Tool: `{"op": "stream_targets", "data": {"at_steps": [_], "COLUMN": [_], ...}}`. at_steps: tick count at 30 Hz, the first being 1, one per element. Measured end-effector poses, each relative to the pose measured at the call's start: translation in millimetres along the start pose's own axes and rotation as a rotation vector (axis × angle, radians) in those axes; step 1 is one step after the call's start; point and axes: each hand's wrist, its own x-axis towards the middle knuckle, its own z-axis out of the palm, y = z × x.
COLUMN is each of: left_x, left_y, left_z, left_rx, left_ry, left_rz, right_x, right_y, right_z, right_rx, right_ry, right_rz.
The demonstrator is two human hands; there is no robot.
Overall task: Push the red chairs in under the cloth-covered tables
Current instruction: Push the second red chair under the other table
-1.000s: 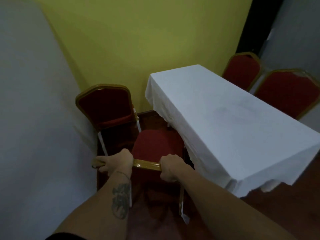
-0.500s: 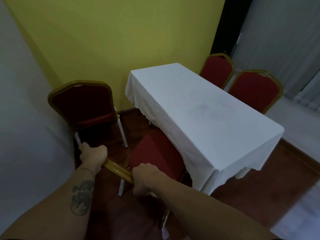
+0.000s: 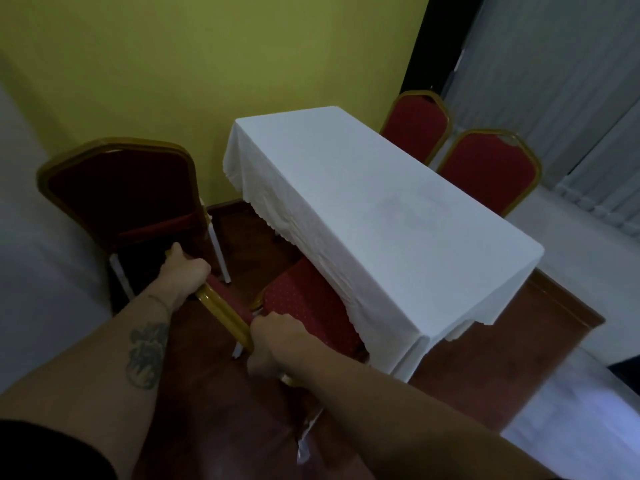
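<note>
A red chair with a gold frame stands below me; its seat [image 3: 304,306] reaches partly under the near long side of the white cloth-covered table [image 3: 398,220]. My left hand [image 3: 185,271] grips the left end of the chair's gold top rail [image 3: 225,317]. My right hand [image 3: 277,341] grips the same rail further right. A second red chair [image 3: 121,195] stands to the left, apart from the table, its back facing me. Two more red chairs [image 3: 415,126] [image 3: 491,168] stand against the table's far side.
A yellow wall [image 3: 207,64] runs behind the table. A pale surface [image 3: 34,271] closes in the left side. Grey curtains [image 3: 554,81] hang at the right. Dark brown floor [image 3: 502,358] shows around the table, with a lighter floor [image 3: 588,393] at the right.
The chair's seat has slid further under the cloth edge and my view has swung left. Both hands keep their hold on the top rail.
</note>
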Motion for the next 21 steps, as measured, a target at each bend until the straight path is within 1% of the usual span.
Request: {"op": "stream_targets", "data": {"at_steps": [4,7,9,11,14,16,21], "left_x": [-6.2,-8.8,-18.8,-24.7,-21.5,-16.0,-5.3], "left_y": [19.5,26.6,30.3,31.1,32.5,34.9,45.3], "left_z": [9.8,26.5,41.3,55.2,57.3,50.6,47.6], "left_rx": [-0.08,-0.18,-0.201,-0.202,-0.134,-0.088,-0.042], "left_ry": [0.046,0.231,0.28,0.225,0.082,0.045,-0.021], "left_rz": [0.064,0.025,0.012,0.028,0.063,0.064,0.064], "right_x": [21.4,35.5,40.7,44.9,49.9,52.5,58.1], "right_y": [8.5,18.7,24.6,30.7,36.1,37.3,45.3], "right_z": [-6.5,-12.9,-18.6,-24.2,-29.4,-30.0,-24.8], "right_rx": [0.025,0.059,0.084,0.094,0.102,0.119,0.149], "right_ry": [0.0,-0.023,-0.026,-0.022,-0.037,-0.037,0.04], "right_rz": [0.024,0.042,0.058,0.071,0.091,0.093,0.088]}}
